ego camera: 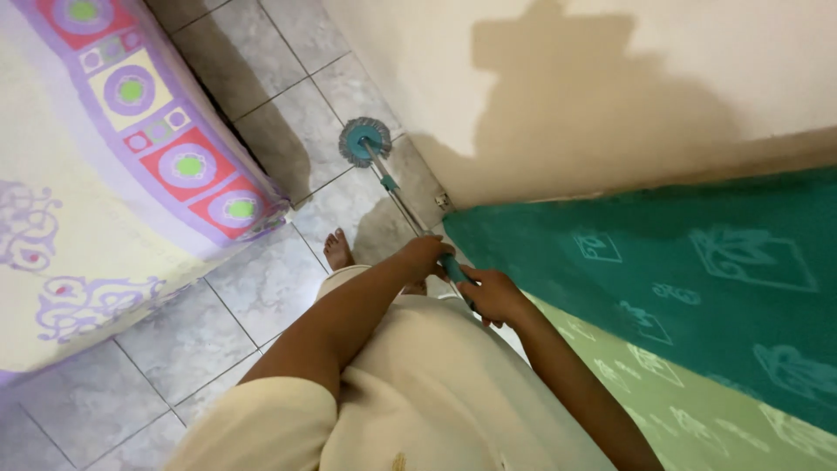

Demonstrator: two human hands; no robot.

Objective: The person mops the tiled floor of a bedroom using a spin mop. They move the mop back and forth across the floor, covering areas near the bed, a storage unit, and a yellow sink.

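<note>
Location type: a room in a home, most likely a bedroom. Indicators: a bed (105, 174) covered with a pale sheet printed with purple borders and red and yellow squares; a floor (288, 113) of grey marbled tiles; a plain cream wall (610, 78); a green patterned cloth (697, 262) hanging at the right; a bare foot (338, 250) on the tiles; a round-headed mop (364, 141) resting on the floor near the wall.

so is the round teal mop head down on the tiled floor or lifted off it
Down: the round teal mop head lies flat on the grey tiled floor by the wall, both hands gripping the slanted handle.
</note>
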